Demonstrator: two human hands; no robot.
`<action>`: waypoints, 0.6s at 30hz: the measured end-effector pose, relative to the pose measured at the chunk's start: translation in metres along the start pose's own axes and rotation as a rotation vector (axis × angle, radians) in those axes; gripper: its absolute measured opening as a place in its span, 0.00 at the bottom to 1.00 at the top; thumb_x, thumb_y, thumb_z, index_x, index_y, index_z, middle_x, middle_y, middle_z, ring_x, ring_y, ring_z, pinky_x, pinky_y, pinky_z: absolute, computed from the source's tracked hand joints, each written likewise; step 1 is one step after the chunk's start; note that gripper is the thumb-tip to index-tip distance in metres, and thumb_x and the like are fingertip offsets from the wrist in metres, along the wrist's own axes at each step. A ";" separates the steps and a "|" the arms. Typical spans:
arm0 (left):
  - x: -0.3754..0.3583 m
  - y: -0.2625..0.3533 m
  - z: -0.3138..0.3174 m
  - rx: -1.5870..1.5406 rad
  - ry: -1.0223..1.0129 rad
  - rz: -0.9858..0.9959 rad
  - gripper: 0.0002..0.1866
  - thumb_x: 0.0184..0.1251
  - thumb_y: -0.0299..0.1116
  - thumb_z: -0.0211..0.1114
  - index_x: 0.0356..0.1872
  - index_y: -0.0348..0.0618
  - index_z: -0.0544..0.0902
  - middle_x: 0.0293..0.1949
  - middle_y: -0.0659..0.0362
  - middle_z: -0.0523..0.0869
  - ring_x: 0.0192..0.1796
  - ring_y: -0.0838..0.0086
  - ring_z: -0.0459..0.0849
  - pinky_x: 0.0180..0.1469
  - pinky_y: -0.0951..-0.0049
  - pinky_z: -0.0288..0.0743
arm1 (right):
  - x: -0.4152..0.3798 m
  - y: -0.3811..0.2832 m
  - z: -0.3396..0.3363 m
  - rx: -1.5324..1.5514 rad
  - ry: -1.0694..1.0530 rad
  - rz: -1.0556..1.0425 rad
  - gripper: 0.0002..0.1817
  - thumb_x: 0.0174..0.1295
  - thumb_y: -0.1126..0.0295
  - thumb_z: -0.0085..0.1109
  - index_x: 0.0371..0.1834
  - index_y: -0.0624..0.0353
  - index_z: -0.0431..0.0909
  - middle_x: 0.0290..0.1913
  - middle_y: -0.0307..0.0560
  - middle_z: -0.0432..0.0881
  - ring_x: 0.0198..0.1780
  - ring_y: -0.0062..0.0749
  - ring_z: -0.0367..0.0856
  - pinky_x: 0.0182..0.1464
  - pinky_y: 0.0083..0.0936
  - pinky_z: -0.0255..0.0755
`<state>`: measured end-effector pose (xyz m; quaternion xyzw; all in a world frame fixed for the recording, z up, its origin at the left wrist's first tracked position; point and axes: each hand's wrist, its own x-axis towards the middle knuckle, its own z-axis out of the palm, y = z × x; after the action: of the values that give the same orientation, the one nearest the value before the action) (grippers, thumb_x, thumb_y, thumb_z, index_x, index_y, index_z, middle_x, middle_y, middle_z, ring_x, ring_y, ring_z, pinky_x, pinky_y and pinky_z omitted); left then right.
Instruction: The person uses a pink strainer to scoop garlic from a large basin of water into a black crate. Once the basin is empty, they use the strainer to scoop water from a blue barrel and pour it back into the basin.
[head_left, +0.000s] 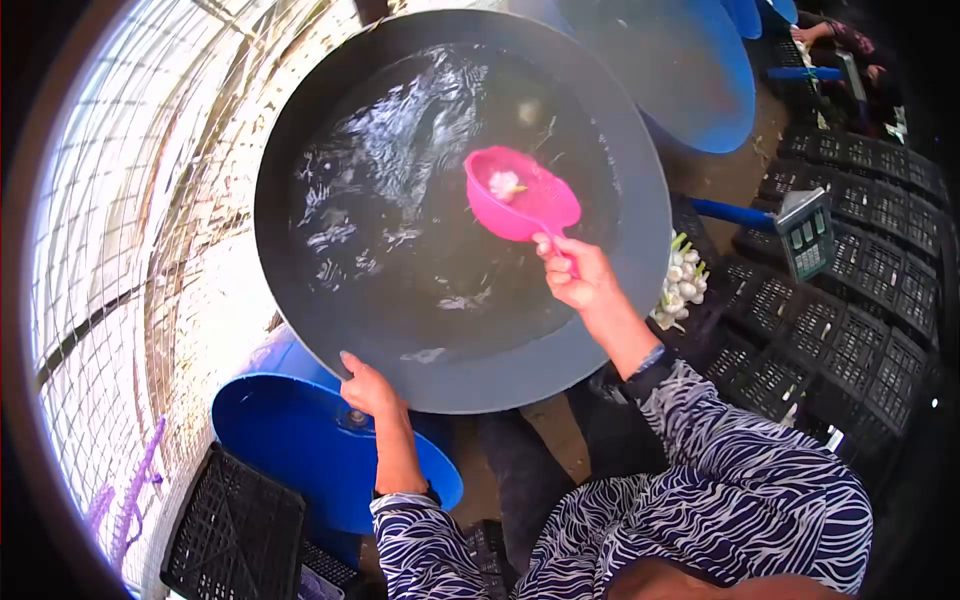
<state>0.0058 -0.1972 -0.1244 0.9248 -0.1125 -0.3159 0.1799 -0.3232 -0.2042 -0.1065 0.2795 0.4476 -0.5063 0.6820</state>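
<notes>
My right hand grips the handle of a pink strainer scoop over the water in a large round grey tub. A small white piece that looks like garlic lies in the scoop's bowl. With its thumb up, my left hand holds the near left rim of the tub; its other fingers are partly hidden. The murky water is rippled and reflects light. A blurred pale spot shows in the water near the far side.
White garlic bulbs are heaped right of the tub. Black plastic crates fill the right side. A blue tub and a black crate stand at lower left. Blue barrels are beyond. Another person's hand shows at upper right.
</notes>
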 end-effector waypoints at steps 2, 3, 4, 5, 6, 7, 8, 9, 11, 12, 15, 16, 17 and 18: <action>-0.005 0.006 -0.001 -0.011 0.006 -0.009 0.29 0.66 0.49 0.56 0.35 0.21 0.81 0.31 0.43 0.85 0.29 0.57 0.84 0.32 0.60 0.78 | 0.035 -0.011 -0.007 0.093 -0.068 0.025 0.07 0.63 0.73 0.49 0.41 0.62 0.71 0.30 0.47 0.79 0.17 0.16 0.66 0.16 0.12 0.57; -0.003 0.004 0.000 0.016 0.020 -0.016 0.29 0.66 0.48 0.56 0.34 0.21 0.80 0.31 0.44 0.85 0.30 0.57 0.84 0.33 0.60 0.78 | 0.049 -0.019 -0.009 0.123 -0.065 0.013 0.05 0.63 0.73 0.49 0.39 0.62 0.70 0.30 0.48 0.79 0.17 0.16 0.66 0.15 0.12 0.57; -0.002 0.004 0.000 0.036 0.027 -0.015 0.29 0.66 0.48 0.56 0.34 0.21 0.80 0.31 0.44 0.85 0.30 0.58 0.83 0.33 0.60 0.78 | 0.060 -0.025 -0.010 0.152 -0.059 0.003 0.03 0.63 0.73 0.49 0.36 0.61 0.69 0.30 0.49 0.79 0.17 0.16 0.66 0.15 0.12 0.57; -0.002 0.004 -0.001 0.057 0.035 -0.013 0.29 0.66 0.48 0.56 0.34 0.20 0.80 0.31 0.45 0.85 0.30 0.59 0.83 0.33 0.61 0.78 | 0.072 -0.029 -0.010 0.152 -0.025 -0.032 0.03 0.63 0.73 0.48 0.35 0.60 0.68 0.31 0.50 0.80 0.17 0.16 0.67 0.14 0.12 0.57; -0.003 0.004 -0.001 0.077 0.042 -0.010 0.28 0.66 0.47 0.56 0.34 0.20 0.80 0.31 0.46 0.85 0.30 0.60 0.83 0.34 0.61 0.78 | 0.083 -0.034 -0.009 0.152 0.008 -0.068 0.02 0.64 0.73 0.48 0.35 0.60 0.68 0.31 0.51 0.80 0.16 0.16 0.67 0.14 0.13 0.57; -0.005 0.004 0.000 0.025 0.034 -0.005 0.29 0.66 0.47 0.56 0.34 0.20 0.80 0.31 0.46 0.85 0.30 0.61 0.82 0.33 0.62 0.77 | 0.092 -0.040 -0.011 0.152 0.042 -0.104 0.03 0.64 0.74 0.47 0.34 0.59 0.67 0.32 0.52 0.80 0.16 0.16 0.67 0.13 0.13 0.57; -0.006 0.006 0.001 -0.030 0.028 0.002 0.29 0.66 0.47 0.56 0.34 0.20 0.80 0.31 0.47 0.85 0.29 0.62 0.82 0.33 0.63 0.77 | 0.099 -0.046 -0.012 0.176 0.051 -0.104 0.03 0.64 0.73 0.47 0.34 0.59 0.66 0.31 0.52 0.80 0.16 0.17 0.67 0.13 0.13 0.57; -0.008 0.007 0.001 -0.084 0.024 0.006 0.29 0.66 0.47 0.57 0.34 0.19 0.80 0.30 0.48 0.85 0.29 0.63 0.81 0.33 0.63 0.77 | 0.107 -0.050 -0.015 0.199 0.061 -0.100 0.03 0.64 0.73 0.47 0.35 0.59 0.66 0.30 0.52 0.79 0.16 0.17 0.67 0.13 0.14 0.57; -0.010 0.010 -0.001 -0.069 0.020 -0.014 0.28 0.66 0.47 0.57 0.34 0.19 0.79 0.30 0.49 0.84 0.28 0.65 0.80 0.33 0.65 0.76 | 0.120 -0.058 -0.021 0.222 0.097 -0.099 0.03 0.65 0.73 0.46 0.35 0.59 0.65 0.28 0.50 0.78 0.16 0.18 0.67 0.12 0.14 0.56; -0.011 0.011 -0.002 -0.061 0.017 -0.025 0.28 0.66 0.47 0.57 0.34 0.19 0.79 0.30 0.49 0.84 0.27 0.66 0.79 0.32 0.65 0.76 | 0.127 -0.063 -0.023 0.221 0.122 -0.101 0.03 0.65 0.73 0.46 0.36 0.59 0.64 0.27 0.50 0.77 0.16 0.18 0.66 0.12 0.15 0.56; -0.005 0.004 -0.002 -0.106 0.012 0.023 0.28 0.66 0.46 0.57 0.34 0.18 0.79 0.29 0.50 0.84 0.27 0.66 0.79 0.31 0.65 0.76 | 0.142 -0.074 -0.034 0.202 0.100 -0.119 0.03 0.66 0.72 0.44 0.35 0.58 0.64 0.26 0.45 0.73 0.15 0.19 0.65 0.12 0.16 0.53; -0.002 0.004 -0.002 -0.118 -0.004 0.011 0.27 0.66 0.46 0.57 0.34 0.20 0.80 0.30 0.51 0.84 0.28 0.67 0.80 0.32 0.66 0.77 | 0.142 -0.075 -0.033 0.191 0.092 -0.186 0.03 0.66 0.72 0.44 0.35 0.58 0.64 0.26 0.44 0.72 0.15 0.19 0.65 0.12 0.16 0.53; -0.001 0.004 -0.003 -0.127 -0.020 -0.002 0.26 0.66 0.46 0.57 0.35 0.21 0.80 0.31 0.52 0.84 0.29 0.67 0.81 0.32 0.67 0.78 | 0.141 -0.075 -0.034 0.180 0.086 -0.252 0.03 0.66 0.72 0.44 0.34 0.57 0.64 0.26 0.44 0.72 0.15 0.18 0.64 0.12 0.16 0.52; -0.001 0.003 -0.004 -0.135 -0.037 -0.017 0.26 0.66 0.46 0.57 0.35 0.23 0.81 0.32 0.53 0.84 0.30 0.67 0.82 0.33 0.68 0.79 | 0.135 -0.075 -0.033 0.187 -0.010 -0.192 0.02 0.66 0.72 0.45 0.35 0.56 0.64 0.27 0.43 0.72 0.15 0.17 0.63 0.12 0.16 0.52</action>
<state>0.0072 -0.1993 -0.1201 0.9054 -0.0865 -0.3414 0.2372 -0.3932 -0.2607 -0.2363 0.2952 0.4200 -0.6099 0.6038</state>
